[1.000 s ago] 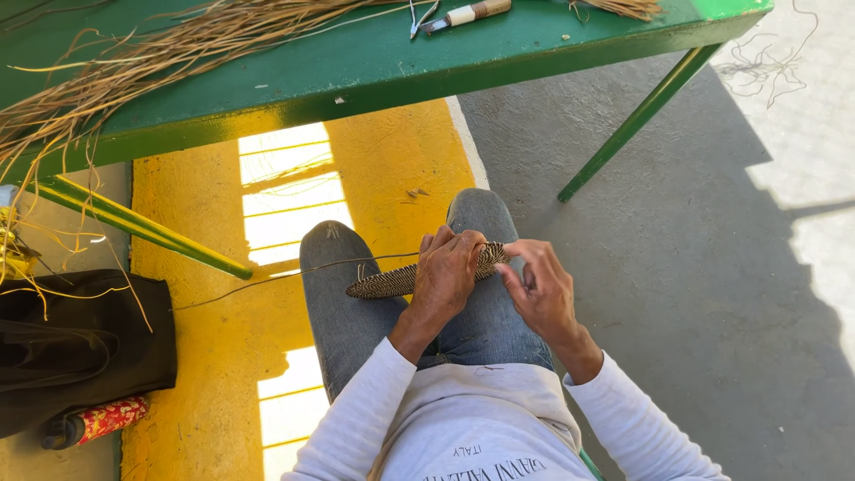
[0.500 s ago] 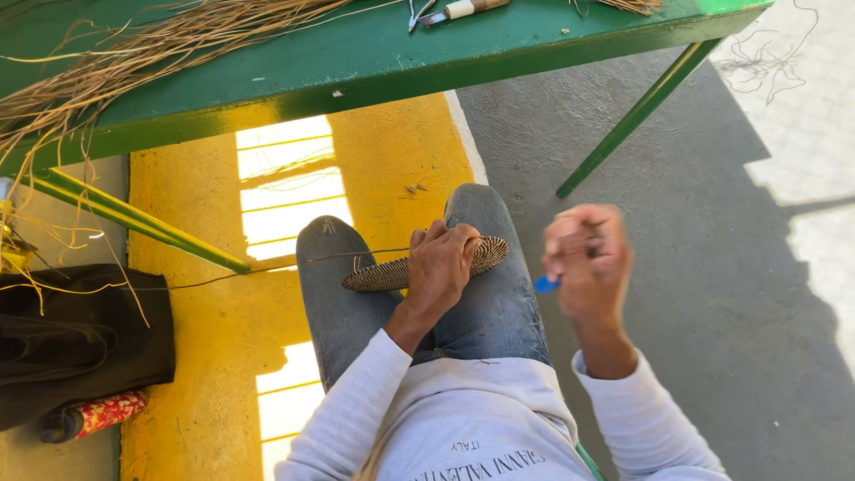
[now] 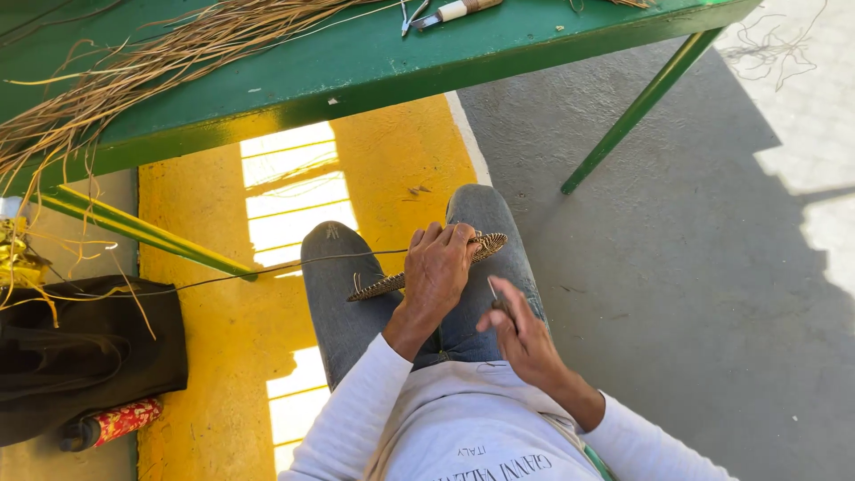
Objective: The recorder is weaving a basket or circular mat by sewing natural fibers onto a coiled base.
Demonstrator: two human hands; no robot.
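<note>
**Q:** What surrounds the person?

**A:** Grey pavement and a yellow painted strip [image 3: 205, 294] lie below a green bench [image 3: 356, 62] across the top of the frame, strewn with dry reeds [image 3: 134, 62].

**Q:** And the hands?

**A:** At centre, a flat woven piece [image 3: 485, 247] rests across the denim knees, likely for support. The left hand [image 3: 438, 272] curls closed over it, pinning it. The right hand [image 3: 521, 330], just below, pinches a thin dark tool, fingers partly folded.

Green table [image 3: 374, 67] carries dry fibre strands [image 3: 169, 53] and a wooden-handled tool [image 3: 459, 11]; black bag [image 3: 80, 356] on floor.
</note>
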